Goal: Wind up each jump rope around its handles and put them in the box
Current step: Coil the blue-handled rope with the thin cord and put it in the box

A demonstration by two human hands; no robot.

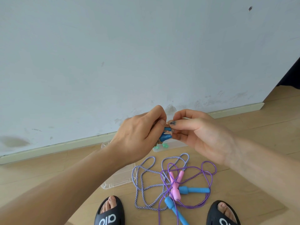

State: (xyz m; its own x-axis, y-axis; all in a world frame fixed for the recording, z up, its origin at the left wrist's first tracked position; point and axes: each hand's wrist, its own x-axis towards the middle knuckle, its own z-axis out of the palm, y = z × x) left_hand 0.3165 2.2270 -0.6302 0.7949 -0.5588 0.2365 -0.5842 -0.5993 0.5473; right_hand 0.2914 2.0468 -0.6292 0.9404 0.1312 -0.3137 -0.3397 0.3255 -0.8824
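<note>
My left hand (142, 135) grips a bundle of two dark blue handles (165, 137) with a tan, orange-flecked rope wound around them. My right hand (199, 133) pinches the rope end at the top of that bundle. Both hands hover above a clear plastic box (120, 179) on the floor, largely hidden by my left forearm. On the floor lie a blue-and-white twisted rope (146, 169) with light blue handles (193, 190), and a thin purple rope (209, 171) with pink handles (174, 184). The two ropes are tangled together.
The box's clear lid with green latches (160, 147) lies near the baseboard (65, 146) of a pale wall. My feet in black slippers (108, 213) stand at the bottom, the other slipper (222, 215) to the right. Wooden floor extends right.
</note>
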